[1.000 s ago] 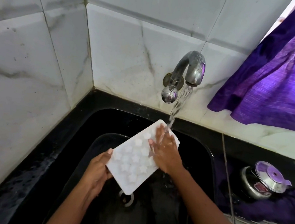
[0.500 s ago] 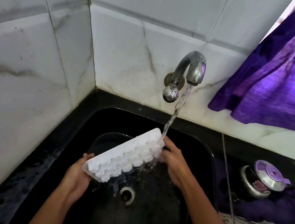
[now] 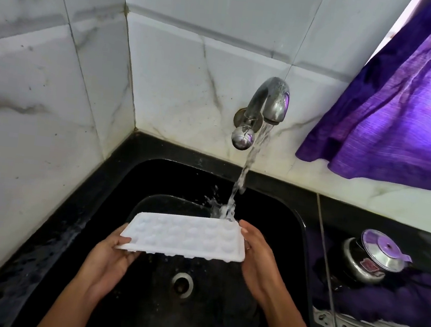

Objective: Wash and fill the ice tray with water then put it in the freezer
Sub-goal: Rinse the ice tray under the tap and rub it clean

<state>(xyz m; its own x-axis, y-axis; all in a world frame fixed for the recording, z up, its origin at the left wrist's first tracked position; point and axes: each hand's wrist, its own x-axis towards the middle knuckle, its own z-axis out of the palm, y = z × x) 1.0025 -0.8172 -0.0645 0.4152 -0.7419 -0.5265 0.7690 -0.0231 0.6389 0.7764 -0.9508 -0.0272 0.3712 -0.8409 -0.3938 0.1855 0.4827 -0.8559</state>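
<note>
A white ice tray [image 3: 186,237] with round cups lies nearly flat, cups up, over the black sink [image 3: 293,227]. My left hand [image 3: 107,258] grips its left end, thumb on top and fingers underneath. My right hand [image 3: 257,255] holds the right end, fingers straight along the edge. Water runs from the steel tap [image 3: 270,102] and splashes on the tray's far right corner.
The sink drain [image 3: 182,281] lies below the tray. A purple curtain [image 3: 406,105] hangs at the upper right. A steel pot with a lid [image 3: 371,260] stands on the black counter to the right. Marble tile walls close off the left and back.
The tray went from tilted with its underside showing to level with the cups up. My right hand moved off the tray's face to its right end, and my left hand followed its left end.
</note>
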